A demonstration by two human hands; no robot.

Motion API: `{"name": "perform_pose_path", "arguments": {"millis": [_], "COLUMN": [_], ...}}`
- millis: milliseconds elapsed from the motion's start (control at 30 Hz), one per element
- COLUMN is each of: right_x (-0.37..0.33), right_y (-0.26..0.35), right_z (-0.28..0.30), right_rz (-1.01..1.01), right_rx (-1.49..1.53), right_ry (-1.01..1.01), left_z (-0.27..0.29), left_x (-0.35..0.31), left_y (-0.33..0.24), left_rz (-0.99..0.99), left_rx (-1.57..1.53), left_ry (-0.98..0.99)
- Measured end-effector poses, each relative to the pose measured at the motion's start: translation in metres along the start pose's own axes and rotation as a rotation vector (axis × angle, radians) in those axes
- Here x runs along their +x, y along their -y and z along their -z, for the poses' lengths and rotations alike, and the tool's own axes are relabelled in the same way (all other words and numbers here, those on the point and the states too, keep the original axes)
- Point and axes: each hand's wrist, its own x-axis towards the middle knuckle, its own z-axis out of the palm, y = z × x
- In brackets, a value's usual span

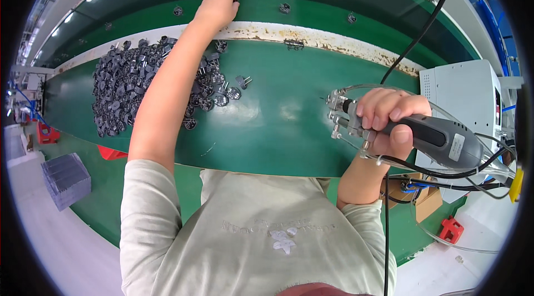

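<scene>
Gripping a grey handheld power tool, the right hand stood on the near side of the white ledge, toward its right end, fingers closed around the tool's neck. The left hand reached just beyond the ledge, over the green conveyor belt, with fingers curled; something dark showed at the fingertips, but whether it was held could not be told. A heap of small black parts lay on the near side of the ledge, toward its left end. The tool looked stiff and fairly heavy, best taken at the neck, clear of its metal fittings and hoses, which might snag. Each part appeared light, hard and perhaps slippery; 1 loose part displayed 2 prongs, probably bendable, making its body the safer hold
</scene>
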Motion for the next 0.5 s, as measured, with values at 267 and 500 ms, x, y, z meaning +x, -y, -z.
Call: {"name": "perform_pose_path", "arguments": {"millis": [267,500], "right_x": [0.003,0.0], "right_y": [0.01,-0.006], "right_z": [0.001,-0.004], "right_rz": [-0.038,-0.053], "right_rx": [0.06,-0.091], "right_ry": [0.093,0.166], "left_z": [0.009,-0.004], "left_x": [-0.153,-0.159], "left_y": [-0.151,-0.141], "left_rz": [-0.378,-0.378], "left_rx": [-0.608,-0.69], "left_ry": [0.351,0.257]}}
